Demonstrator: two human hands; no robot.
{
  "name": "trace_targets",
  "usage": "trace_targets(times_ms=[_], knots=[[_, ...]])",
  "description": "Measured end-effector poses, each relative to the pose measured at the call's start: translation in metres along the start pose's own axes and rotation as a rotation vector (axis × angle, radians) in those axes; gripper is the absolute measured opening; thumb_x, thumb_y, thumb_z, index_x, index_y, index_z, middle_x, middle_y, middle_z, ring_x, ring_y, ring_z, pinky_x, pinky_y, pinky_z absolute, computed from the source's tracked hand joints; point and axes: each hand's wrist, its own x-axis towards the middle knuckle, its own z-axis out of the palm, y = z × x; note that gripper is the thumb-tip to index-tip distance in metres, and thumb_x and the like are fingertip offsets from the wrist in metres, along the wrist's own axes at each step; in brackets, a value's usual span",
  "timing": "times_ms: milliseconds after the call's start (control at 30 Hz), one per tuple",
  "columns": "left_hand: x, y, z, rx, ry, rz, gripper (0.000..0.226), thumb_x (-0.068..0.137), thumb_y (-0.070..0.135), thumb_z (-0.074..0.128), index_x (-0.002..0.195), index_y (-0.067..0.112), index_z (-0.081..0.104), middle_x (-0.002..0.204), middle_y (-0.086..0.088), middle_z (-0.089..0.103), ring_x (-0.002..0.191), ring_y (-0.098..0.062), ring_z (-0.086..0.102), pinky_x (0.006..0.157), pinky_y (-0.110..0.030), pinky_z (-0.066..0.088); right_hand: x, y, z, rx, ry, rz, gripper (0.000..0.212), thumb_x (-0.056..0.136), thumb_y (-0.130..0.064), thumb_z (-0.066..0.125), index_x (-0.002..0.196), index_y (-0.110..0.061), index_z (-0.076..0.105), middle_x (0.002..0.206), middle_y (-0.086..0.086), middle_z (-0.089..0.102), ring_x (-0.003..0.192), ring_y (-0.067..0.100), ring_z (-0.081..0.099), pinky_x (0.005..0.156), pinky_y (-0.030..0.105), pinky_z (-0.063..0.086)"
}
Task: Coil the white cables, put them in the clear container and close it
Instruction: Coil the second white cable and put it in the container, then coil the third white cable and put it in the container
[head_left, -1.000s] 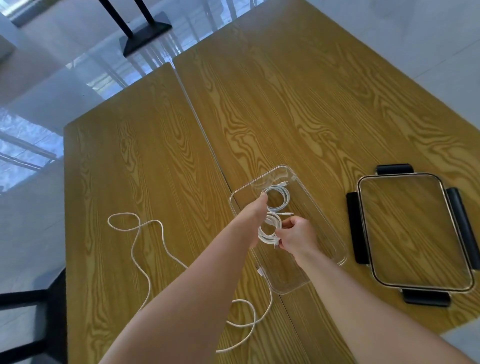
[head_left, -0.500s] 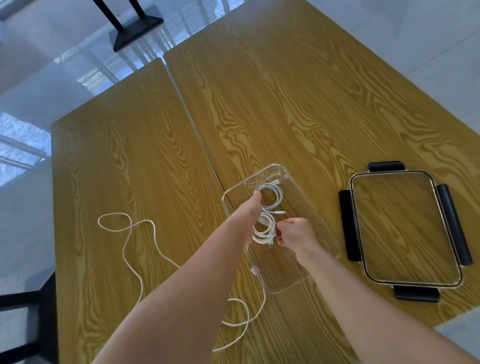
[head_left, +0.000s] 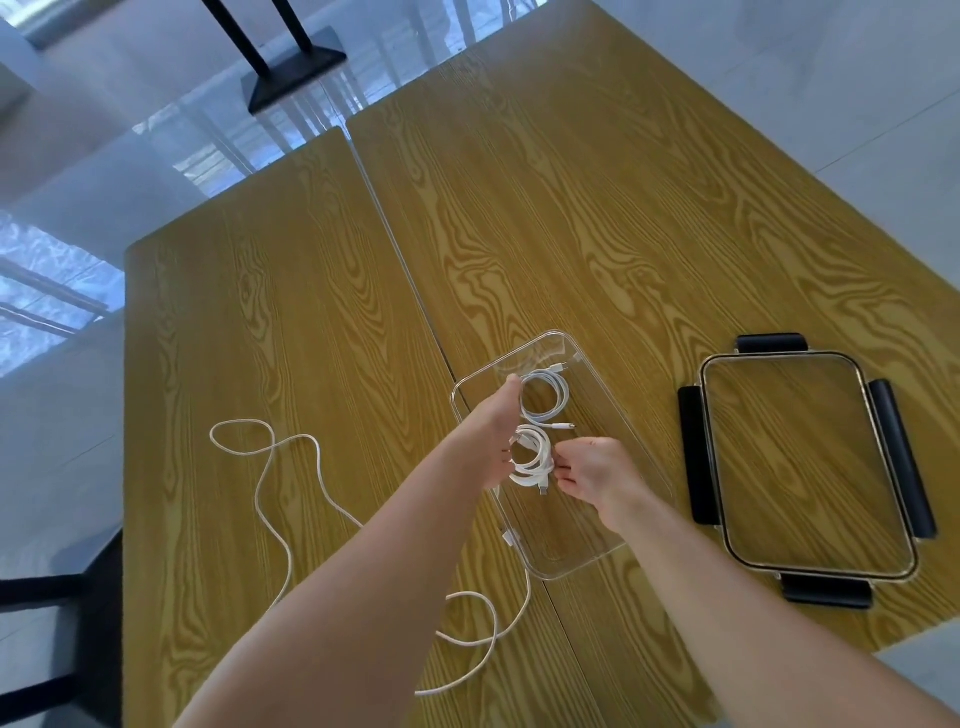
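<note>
1. Your clear container (head_left: 613, 540) sits on the wooden table (head_left: 571, 234), right beside the seam between the two tabletops, lid off.
2. One coiled white cable (head_left: 545, 397) lies flat in the far end of it.
3. A second coil (head_left: 530, 457) is over the container's middle, held between both your hands. Can't tell if it's touching the bottom.
4. Your left hand (head_left: 493, 431) has the coil's left side, fingers tucked under so the grip itself is hidden. Your right hand (head_left: 592, 473) pinches the right side with curled fingers.
5. A loose white cable (head_left: 291, 499) sprawls uncoiled over the left tabletop, its plug end by the container's near corner.
6. The lid (head_left: 805, 473), clear with black clips, lies well to the right.
</note>
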Motion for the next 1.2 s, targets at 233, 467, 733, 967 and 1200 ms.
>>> trace_targets(times_ms=[233,467,733,967,1200], knots=[[-0.028,-0.022,-0.031,-0.134,-0.013,0.116,0.071,0.098,0.058,0.044,0.134,-0.002,0.055,0.130,-0.018,0.064,0.117,-0.030,0.062,0.102,-0.043,0.051,-0.024,-0.005,-0.013,0.087,-0.105,-0.018,0.040,0.099,-0.011,0.056,0.136,0.004,0.053,0.133,0.020,0.062,0.118,0.031,0.061,0.108,0.046,0.046],[-0.060,-0.071,-0.087,-0.433,-0.044,0.266,0.050,0.096,0.050,0.053,0.110,0.006,0.072,0.106,-0.015,0.077,0.090,-0.025,0.075,0.078,-0.038,0.058,-0.052,-0.007,-0.017,0.169,-0.206,-0.109,0.029,0.100,-0.019,0.056,0.124,-0.004,0.063,0.116,0.011,0.071,0.111,0.026,0.066,0.101,0.042,0.050],[-0.079,-0.155,-0.161,-0.679,0.095,0.279,0.041,0.098,0.043,0.054,0.105,0.007,0.071,0.097,-0.014,0.076,0.083,-0.024,0.074,0.076,-0.037,0.057,-0.089,0.007,0.012,0.104,-0.279,-0.191,0.022,0.101,-0.021,0.055,0.107,-0.009,0.073,0.102,0.009,0.079,0.098,0.024,0.075,0.083,0.036,0.058],[-0.079,-0.220,-0.220,-0.756,0.215,0.224,0.036,0.099,0.040,0.056,0.100,0.007,0.072,0.088,-0.012,0.077,0.078,-0.023,0.073,0.079,-0.038,0.057,-0.117,0.037,0.035,-0.046,-0.262,-0.237,0.022,0.102,-0.018,0.054,0.108,-0.007,0.072,0.103,0.013,0.078,0.100,0.027,0.074,0.089,0.040,0.057],[-0.057,-0.270,-0.242,-0.537,0.281,0.216,0.028,0.101,0.032,0.056,0.100,0.010,0.072,0.080,-0.004,0.078,0.079,-0.020,0.071,0.074,-0.034,0.057,-0.128,0.080,0.037,-0.117,-0.133,-0.179,0.019,0.100,-0.011,0.057,0.105,-0.003,0.073,0.100,0.020,0.077,0.099,0.035,0.073,0.092,0.047,0.056]])
